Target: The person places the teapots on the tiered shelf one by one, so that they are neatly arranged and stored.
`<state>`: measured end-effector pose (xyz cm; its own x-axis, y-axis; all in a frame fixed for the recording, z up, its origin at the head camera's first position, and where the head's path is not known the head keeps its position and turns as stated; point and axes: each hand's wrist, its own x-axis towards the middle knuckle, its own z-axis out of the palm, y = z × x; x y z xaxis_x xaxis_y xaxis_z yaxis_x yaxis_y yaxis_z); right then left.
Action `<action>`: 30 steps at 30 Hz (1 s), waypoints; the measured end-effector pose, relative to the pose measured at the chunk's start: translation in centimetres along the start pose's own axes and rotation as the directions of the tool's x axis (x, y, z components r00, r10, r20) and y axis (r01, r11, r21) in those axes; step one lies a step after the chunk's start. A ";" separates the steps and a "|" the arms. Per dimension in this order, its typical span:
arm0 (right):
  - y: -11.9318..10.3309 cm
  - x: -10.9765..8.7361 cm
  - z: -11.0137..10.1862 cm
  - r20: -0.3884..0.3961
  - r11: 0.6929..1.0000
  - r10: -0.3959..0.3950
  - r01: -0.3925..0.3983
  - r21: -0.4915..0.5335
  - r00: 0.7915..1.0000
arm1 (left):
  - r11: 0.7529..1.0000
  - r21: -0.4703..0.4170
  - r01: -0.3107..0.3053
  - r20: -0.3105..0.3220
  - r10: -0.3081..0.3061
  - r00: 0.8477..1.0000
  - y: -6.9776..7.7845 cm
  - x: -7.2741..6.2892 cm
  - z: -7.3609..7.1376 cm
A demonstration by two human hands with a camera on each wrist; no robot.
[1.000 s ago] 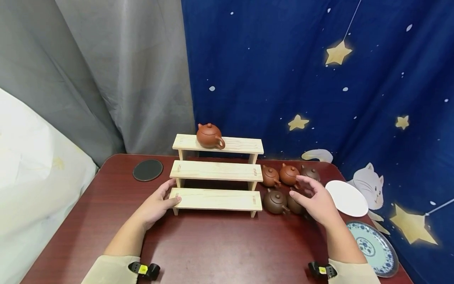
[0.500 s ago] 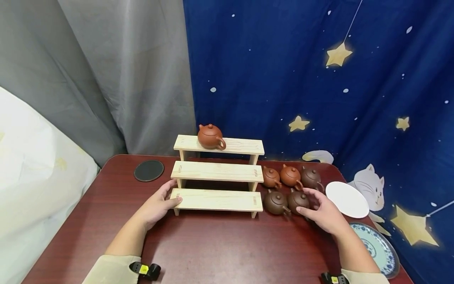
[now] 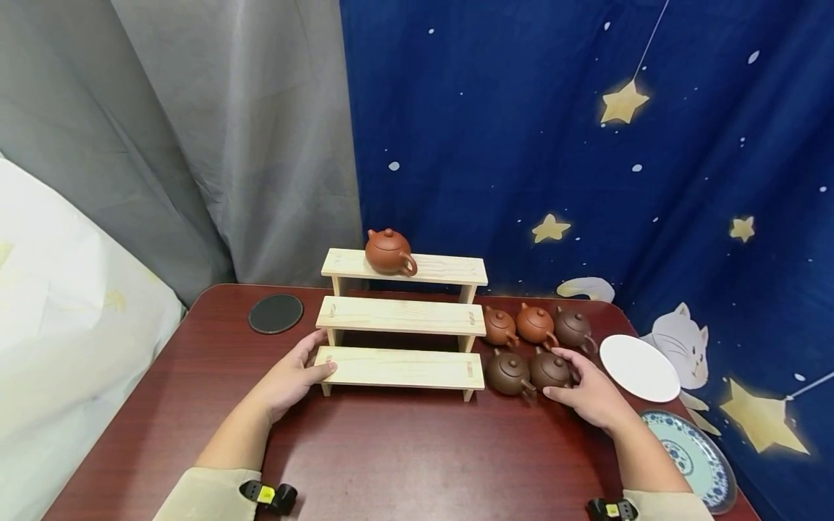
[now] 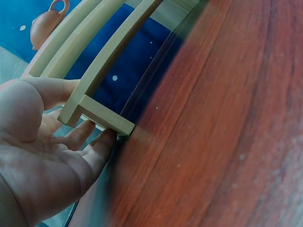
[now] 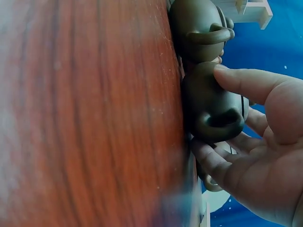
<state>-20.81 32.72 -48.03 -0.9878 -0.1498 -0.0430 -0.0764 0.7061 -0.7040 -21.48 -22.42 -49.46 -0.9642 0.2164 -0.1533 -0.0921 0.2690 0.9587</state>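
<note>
A three-step wooden display stand (image 3: 400,367) stands on the dark red table. My left hand (image 3: 289,380) grips its left end, thumb on top of the lowest shelf and fingers by the leg, as the left wrist view shows. One reddish-brown teapot (image 3: 388,252) sits on the top shelf. To the right of the stand, several small teapots are grouped in two rows. My right hand (image 3: 593,391) holds the front right dark brown teapot (image 5: 208,97) around its body, thumb on the near side, fingers behind by the handle. Another dark brown teapot (image 3: 510,373) stands just left of it.
Behind stand two reddish teapots (image 3: 536,323) and a dark one (image 3: 573,327). A white oval plate (image 3: 640,367) and a blue-patterned plate (image 3: 691,459) lie at the right edge. A black round coaster (image 3: 276,314) lies left of the stand. Curtains hang behind the table.
My right hand has moved right and down from above the teapots and closed around the front right dark brown one. The left hand has stayed on the stand.
</note>
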 end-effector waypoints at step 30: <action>-12.5 2.0 -2.8 -0.217 0.973 -0.204 0.222 0.064 0.955 | 0.999 0.029 0.014 -0.002 -0.014 1.000 0.2 -0.1 -0.1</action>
<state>-22.24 25.56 -37.34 -0.9568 -0.1371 0.2563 -0.2854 0.6094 -0.7397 -21.40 -22.45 -49.19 -0.9634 0.2103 -0.1660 -0.0983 0.2989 0.9492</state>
